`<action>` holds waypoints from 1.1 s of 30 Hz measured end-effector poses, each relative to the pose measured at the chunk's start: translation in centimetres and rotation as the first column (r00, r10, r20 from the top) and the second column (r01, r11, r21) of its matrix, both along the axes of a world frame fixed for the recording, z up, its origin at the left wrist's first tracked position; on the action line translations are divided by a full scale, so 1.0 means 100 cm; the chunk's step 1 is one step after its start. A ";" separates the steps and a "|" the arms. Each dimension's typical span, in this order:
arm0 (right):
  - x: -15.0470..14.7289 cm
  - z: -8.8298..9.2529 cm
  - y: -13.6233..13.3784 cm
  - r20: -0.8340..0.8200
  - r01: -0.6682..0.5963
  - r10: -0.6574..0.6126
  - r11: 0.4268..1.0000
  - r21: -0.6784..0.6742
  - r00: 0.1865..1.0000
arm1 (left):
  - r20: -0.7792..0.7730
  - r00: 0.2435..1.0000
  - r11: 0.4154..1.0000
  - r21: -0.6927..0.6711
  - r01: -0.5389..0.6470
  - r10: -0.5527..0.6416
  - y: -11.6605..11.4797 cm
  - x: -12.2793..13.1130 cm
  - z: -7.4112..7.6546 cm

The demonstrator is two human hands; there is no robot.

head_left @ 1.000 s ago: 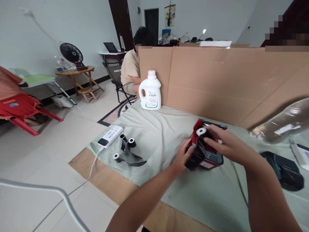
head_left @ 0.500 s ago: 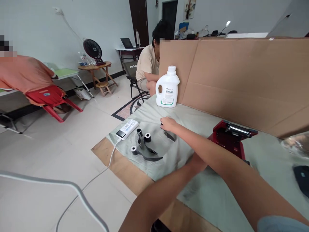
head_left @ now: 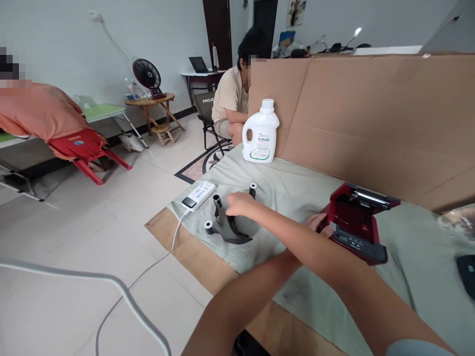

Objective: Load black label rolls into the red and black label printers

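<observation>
My arms cross, the right one passing over the left. My right hand (head_left: 239, 203) is closed around a roll of black ribbon, which its fingers mostly hide; a loose black strip (head_left: 234, 226) trails below it. Close by stand other ribbon rolls: one with a white core (head_left: 208, 227) and its strip stretched out, a dark one (head_left: 217, 200), and another (head_left: 253, 190) just behind my hand. My left hand (head_left: 317, 222) grips the near left edge of a red printer-like machine (head_left: 358, 222) with its lid raised. A dark button panel runs along its front.
A white power bank (head_left: 198, 196) with a cable lies at the cloth's left edge. Behind are a white detergent bottle (head_left: 261, 133) and a tall cardboard wall (head_left: 363, 109). A dark object (head_left: 465, 274) lies at far right. Two people sit beyond.
My right hand has let go of the far ribbon roll, which now stands on the cloth, and moved left onto the middle roll. My left hand stays at the red machine.
</observation>
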State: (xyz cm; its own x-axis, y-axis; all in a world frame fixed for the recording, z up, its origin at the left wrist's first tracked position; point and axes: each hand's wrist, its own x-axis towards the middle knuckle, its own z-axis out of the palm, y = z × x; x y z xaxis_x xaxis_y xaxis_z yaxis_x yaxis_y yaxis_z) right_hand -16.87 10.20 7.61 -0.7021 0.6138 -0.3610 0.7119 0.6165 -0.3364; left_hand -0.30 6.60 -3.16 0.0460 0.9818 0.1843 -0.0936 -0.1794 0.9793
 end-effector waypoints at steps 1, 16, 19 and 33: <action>0.009 0.000 0.001 -0.026 0.013 -0.014 1.000 -0.013 1.000 | -0.004 1.000 1.000 0.007 0.012 -0.012 0.000 -0.001 0.001; 0.351 0.048 -0.037 -0.574 0.167 -0.749 0.645 -0.746 0.330 | 0.016 1.000 0.995 0.099 -0.013 0.012 -0.003 0.001 0.004; 0.372 0.044 -0.051 -0.528 0.135 -0.762 0.608 -0.782 0.375 | -0.023 1.000 0.996 0.091 -0.008 0.010 -0.002 0.000 0.000; 0.361 0.001 0.006 -0.242 0.371 -0.315 0.897 0.240 0.918 | -0.340 0.928 0.856 0.516 0.046 0.155 -0.023 -0.006 0.006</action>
